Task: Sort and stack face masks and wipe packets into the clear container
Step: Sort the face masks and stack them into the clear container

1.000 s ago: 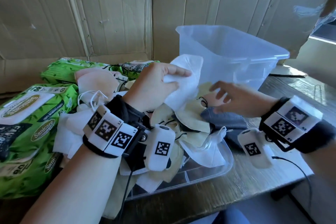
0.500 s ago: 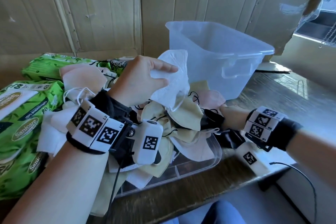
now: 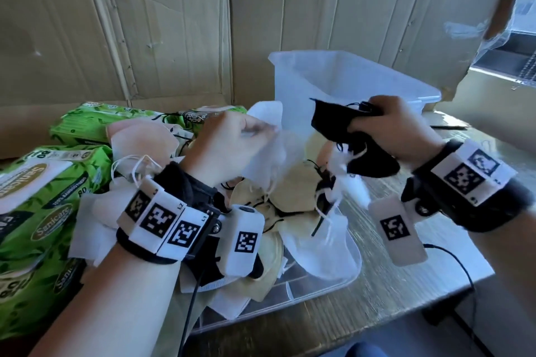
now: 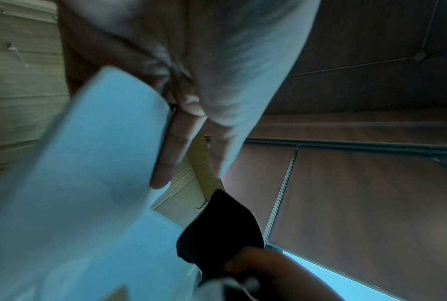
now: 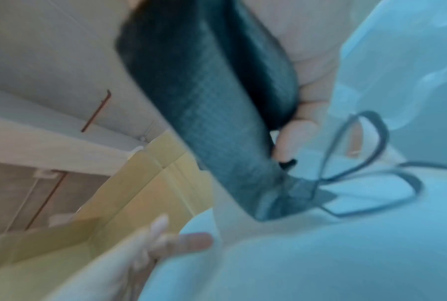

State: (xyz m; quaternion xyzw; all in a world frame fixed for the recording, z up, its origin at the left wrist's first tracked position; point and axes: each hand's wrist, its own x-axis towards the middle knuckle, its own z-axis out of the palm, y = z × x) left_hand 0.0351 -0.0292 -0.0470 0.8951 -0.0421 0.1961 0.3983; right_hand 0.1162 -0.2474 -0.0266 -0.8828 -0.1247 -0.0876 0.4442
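My left hand [image 3: 232,142] grips a white face mask [image 3: 269,139] above the pile, seen close up as the white mask [image 4: 83,163] in the left wrist view. My right hand [image 3: 391,130] holds a black face mask [image 3: 336,124] lifted in front of the clear container [image 3: 348,87]; a tangled white mask [image 3: 348,180] dangles from it by its loops. The black mask [image 5: 204,101] fills the right wrist view with its ear loops trailing. A heap of cream, pink and white masks [image 3: 278,200] lies on a clear lid [image 3: 319,290]. Green wipe packets [image 3: 43,197] are stacked at the left.
Cardboard panels [image 3: 174,23] wall off the back. The wooden table [image 3: 391,284] ends close at the front and right. A black cable [image 3: 461,266] runs from my right wrist over the table edge. A window [image 3: 519,46] is at the far right.
My right hand came up out of the pile holding the black mask, dragging a white mask with it. My left hand kept hold of its white mask and stayed put.
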